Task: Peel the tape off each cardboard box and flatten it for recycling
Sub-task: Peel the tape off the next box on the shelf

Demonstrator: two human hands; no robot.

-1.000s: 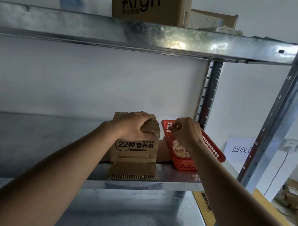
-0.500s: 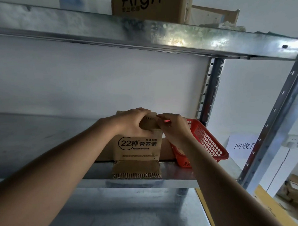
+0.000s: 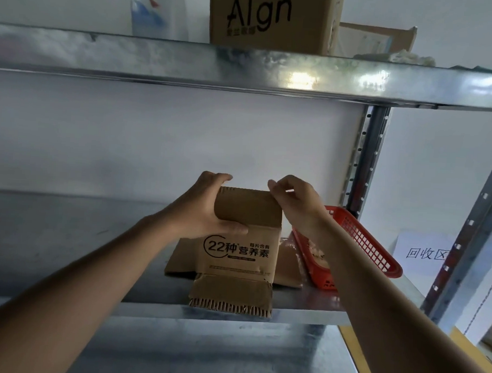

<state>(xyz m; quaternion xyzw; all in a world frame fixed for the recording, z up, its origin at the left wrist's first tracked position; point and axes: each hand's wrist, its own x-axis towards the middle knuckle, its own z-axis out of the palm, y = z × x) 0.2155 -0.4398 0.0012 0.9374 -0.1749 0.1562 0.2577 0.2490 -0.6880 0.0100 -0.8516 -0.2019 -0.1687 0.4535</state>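
the box (image 3: 238, 249) stands on the shelf (image 3: 304, 303) beside a red basket (image 3: 357, 247). left hand (image 3: 207, 210) grips its top flap; right hand (image 3: 290, 199) pinches the flap's corner. a hard tug could tear cardboard or knock the basket.

On the grey metal shelf (image 3: 67, 249), the broad stretch left of the brown printed cardboard box (image 3: 237, 251) lies bare back to the white wall (image 3: 184, 144), so a hand could pass there freely, with open height up to the underside of the galvanised upper shelf (image 3: 244, 70). To the right the way is tight: the red slatted plastic basket (image 3: 357, 247) sits just beside the box, with the perforated steel upright (image 3: 364, 160) close behind it. The box's lower flap (image 3: 231, 295) lies forward to the shelf's front edge, and both forearms cross the space in front of it.
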